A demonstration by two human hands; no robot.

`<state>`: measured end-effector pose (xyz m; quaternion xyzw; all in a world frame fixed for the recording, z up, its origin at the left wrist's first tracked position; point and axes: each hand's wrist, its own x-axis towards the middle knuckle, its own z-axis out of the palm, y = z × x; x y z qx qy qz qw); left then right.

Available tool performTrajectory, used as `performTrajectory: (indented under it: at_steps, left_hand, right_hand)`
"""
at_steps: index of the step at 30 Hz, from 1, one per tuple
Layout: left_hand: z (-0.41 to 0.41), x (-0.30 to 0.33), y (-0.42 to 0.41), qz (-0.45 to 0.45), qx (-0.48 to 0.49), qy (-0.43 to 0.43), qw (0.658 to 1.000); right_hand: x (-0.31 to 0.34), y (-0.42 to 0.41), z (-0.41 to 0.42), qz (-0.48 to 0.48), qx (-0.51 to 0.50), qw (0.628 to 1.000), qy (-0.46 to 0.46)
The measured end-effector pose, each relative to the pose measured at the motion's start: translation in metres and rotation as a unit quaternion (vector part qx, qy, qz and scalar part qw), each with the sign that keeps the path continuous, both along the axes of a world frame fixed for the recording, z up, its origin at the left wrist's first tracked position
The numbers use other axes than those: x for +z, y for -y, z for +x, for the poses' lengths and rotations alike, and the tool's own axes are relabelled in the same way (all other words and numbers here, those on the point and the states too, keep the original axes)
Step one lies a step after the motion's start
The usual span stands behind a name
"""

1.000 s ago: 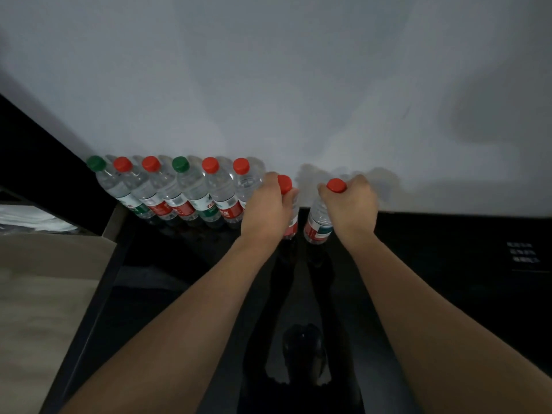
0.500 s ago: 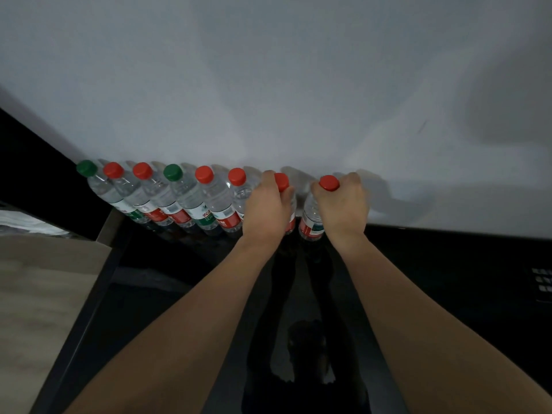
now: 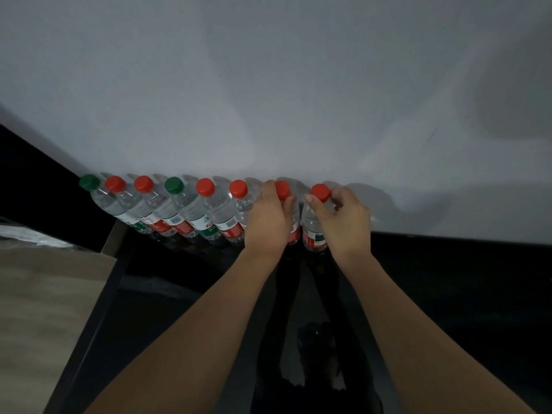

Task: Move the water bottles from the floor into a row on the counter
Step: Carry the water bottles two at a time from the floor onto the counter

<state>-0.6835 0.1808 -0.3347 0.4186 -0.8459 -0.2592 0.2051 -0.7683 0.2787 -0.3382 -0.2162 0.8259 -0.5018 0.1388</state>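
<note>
With both bottles now pushed back against the wall, the left hand (image 3: 265, 219) still grips one bottle (image 3: 294, 225); the right hand's (image 3: 343, 219) grip loosens around the end bottle (image 3: 312, 231), extending the row on the surface (image 3: 448, 294).

No text is proving readable. The water bottles (image 3: 191, 213) standing in a row against the wall (image 3: 268, 85) are carrying red-and-white and green-and-white label bands, and white marks are showing on them, but the print is coming out too small and blurred to make out any word, brand or number.
</note>
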Motion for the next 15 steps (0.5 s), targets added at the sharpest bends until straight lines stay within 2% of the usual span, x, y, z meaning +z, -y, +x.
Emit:
performTrajectory:
  at_steps: [8,11,15]
  left_hand:
    - [-0.003,0.021,0.003,0.042,-0.01,0.065,0.997]
    - [0.009,0.033,-0.003,0.011,-0.033,0.05,0.998]
    - [0.046,0.038,-0.021,-0.068,-0.072,-0.005,0.995]
  right_hand:
    - [0.019,-0.013,0.006,0.01,0.048,0.998,0.029]
    - [0.029,-0.022,0.01,0.037,0.044,0.998,-0.014]
    - [0.035,-0.04,0.026,0.093,0.054,0.984,-0.141]
